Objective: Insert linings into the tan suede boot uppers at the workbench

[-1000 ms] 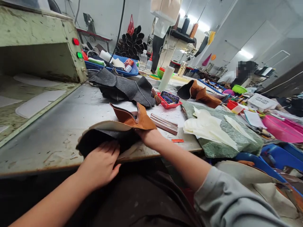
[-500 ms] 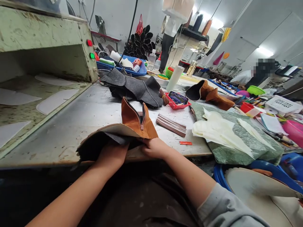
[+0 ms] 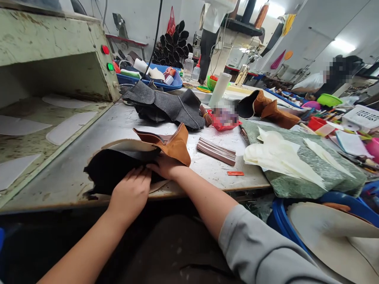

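Note:
A brown suede boot upper (image 3: 174, 146) with a zip lies near the front edge of the bench, its black lining (image 3: 109, 167) turned toward me. My left hand (image 3: 133, 191) rests on this lining, fingers laid flat and side by side. My right hand (image 3: 166, 165) reaches in under the brown leather and grips the upper, the thumb pointing left toward my left fingertips. Its other fingers are mostly hidden by the leather. Just right of the upper sits a stack of brown strips (image 3: 216, 151), with a small orange-red piece (image 3: 235, 173) nearer to me.
Dark grey felt pieces (image 3: 166, 104) lie behind the upper. Left stands a green machine housing (image 3: 53, 43) with pale cut pieces inside. Rightward are a red basket (image 3: 223, 122), another brown boot upper (image 3: 269, 108) and cream patterns (image 3: 275, 154) on green sheeting. A blue tub (image 3: 280, 221) stands low right.
The boot upper has turned and tipped, so its zip part leans over and more black lining shows. My left hand has come out from under it onto the lining; my right hand has moved left.

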Motion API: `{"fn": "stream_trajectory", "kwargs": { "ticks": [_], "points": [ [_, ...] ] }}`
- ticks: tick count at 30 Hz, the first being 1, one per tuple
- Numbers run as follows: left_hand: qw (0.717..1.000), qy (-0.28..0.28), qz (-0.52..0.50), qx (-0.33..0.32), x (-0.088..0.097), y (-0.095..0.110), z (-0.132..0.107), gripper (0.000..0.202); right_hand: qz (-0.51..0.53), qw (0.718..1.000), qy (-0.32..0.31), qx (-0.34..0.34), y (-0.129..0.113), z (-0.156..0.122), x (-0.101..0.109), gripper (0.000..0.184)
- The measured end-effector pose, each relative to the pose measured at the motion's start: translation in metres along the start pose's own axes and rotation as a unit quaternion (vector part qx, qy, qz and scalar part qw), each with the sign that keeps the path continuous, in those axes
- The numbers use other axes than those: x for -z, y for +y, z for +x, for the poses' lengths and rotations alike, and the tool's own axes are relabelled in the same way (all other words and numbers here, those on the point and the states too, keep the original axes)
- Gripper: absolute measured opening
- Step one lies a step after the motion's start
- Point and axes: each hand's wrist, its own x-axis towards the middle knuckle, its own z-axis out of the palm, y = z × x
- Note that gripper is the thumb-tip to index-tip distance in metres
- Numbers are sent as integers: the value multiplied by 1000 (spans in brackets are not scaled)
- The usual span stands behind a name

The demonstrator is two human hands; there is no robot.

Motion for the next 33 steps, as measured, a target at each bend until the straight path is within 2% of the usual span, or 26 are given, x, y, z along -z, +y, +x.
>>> {"fn": "stream_trajectory", "kwargs": {
  "ticks": [2,4,8,12,15,17,19,22,26,28,31,33],
  "points": [
    [999,36,-3,25,-4,-6,-8,34,-14,999,-9,-28,-4,-6,0,39],
    [998,45,-10,43,-8,-6,-12,33,-16,1000,3,-21,-8,-11,-1,36],
    [997,70,-29,14,-13,-2,-17,34,-3,998,-4,59,-12,-13,-5,36],
    [992,107,-65,-6,-16,-5,-24,30,-8,998,-33,54,-18,-8,-3,43],
    [990,100,-92,39,-16,-8,-29,28,4,998,-30,63,-25,-13,-1,39],
    [985,85,-109,98,-14,-8,-32,26,22,996,-9,92,-28,-21,-4,36],
    [979,71,-124,142,-11,-7,-33,22,46,991,21,125,-31,-31,-10,40],
    [975,82,-153,137,-6,-5,-33,16,76,987,55,132,-32,-39,-19,57],
    [959,129,-216,132,-1,-6,-35,12,76,989,47,117,-27,-37,-25,44],
    [963,95,-211,141,-2,-10,-39,18,90,986,51,128,-23,-37,-26,40],
    [972,33,-183,140,-5,-17,-46,39,110,980,60,156,-16,-42,-26,38],
    [978,18,-175,113,-7,-22,-50,38,112,977,57,175,-13,-46,-25,34]
  ]
}}
